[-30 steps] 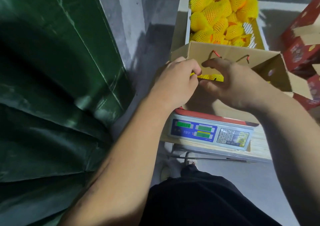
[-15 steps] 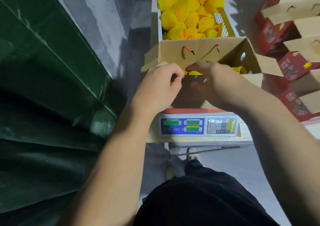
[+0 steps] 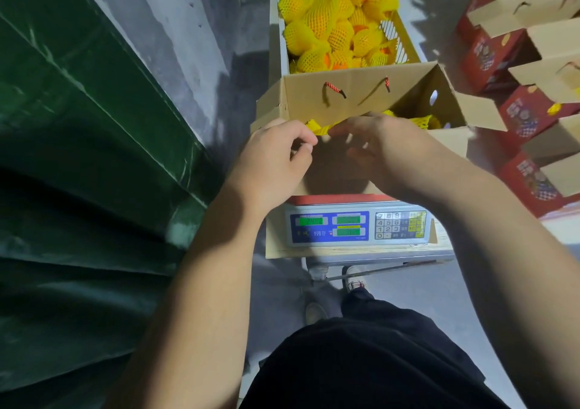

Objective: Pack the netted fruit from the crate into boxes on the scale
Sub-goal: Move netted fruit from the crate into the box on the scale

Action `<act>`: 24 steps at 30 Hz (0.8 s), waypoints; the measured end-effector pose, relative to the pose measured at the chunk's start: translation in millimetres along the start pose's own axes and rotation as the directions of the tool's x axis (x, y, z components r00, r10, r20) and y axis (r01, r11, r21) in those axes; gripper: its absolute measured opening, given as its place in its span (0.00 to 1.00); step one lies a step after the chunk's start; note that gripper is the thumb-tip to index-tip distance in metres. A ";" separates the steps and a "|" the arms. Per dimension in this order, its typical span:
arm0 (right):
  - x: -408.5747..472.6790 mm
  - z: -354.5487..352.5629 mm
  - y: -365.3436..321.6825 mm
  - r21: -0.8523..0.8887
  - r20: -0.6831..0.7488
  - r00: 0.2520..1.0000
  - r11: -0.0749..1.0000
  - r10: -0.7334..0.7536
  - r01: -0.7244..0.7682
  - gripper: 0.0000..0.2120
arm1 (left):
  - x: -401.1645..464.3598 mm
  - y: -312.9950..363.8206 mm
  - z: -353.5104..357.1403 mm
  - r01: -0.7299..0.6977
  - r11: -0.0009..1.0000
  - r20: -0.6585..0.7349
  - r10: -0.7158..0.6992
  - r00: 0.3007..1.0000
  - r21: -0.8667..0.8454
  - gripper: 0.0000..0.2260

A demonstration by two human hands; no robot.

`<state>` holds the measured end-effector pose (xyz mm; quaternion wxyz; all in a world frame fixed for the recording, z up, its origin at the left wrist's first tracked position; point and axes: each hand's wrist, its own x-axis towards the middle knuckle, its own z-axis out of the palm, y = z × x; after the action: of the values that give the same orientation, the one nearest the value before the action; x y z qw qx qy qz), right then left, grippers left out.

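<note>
Grey digital scale (image 3: pixel 357 228) with green readouts sits nearest you. Your left hand (image 3: pixel 276 160), fingers curled, holding nothing visible; your right hand (image 3: pixel 383 148), fingers loose, both over open brown cardboard box (image 3: pixel 354 94) on scale, yellow-netted fruit (image 3: pixel 423 121) inside. Beyond, white crate (image 3: pixel 282 34) heaped with more netted fruit.
</note>
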<state>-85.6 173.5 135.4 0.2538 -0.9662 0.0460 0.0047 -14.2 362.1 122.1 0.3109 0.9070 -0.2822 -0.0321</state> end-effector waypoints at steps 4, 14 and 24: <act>4.4 2.7 -1.3 -0.050 -0.026 1.000 0.999 -0.013 0.012 0.20 | -7.6 -5.6 0.9 0.025 0.999 -0.019 -0.026 0.999 -0.046 0.08; 23.7 2.3 -12.2 -0.060 0.006 1.000 0.998 -0.029 0.029 0.19 | -5.7 -12.4 -2.6 0.053 0.996 -0.058 -0.057 0.997 -0.074 0.08; 64.4 -19.2 5.2 -0.002 0.008 0.996 0.996 -0.086 0.086 0.19 | 41.8 0.5 1.0 0.021 0.994 -0.084 -0.030 0.996 -0.108 0.08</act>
<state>-22.3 154.0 147.5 0.2525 -0.9676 0.0033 -0.0025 20.4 339.0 126.5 0.3704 0.8931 -0.2551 -0.0124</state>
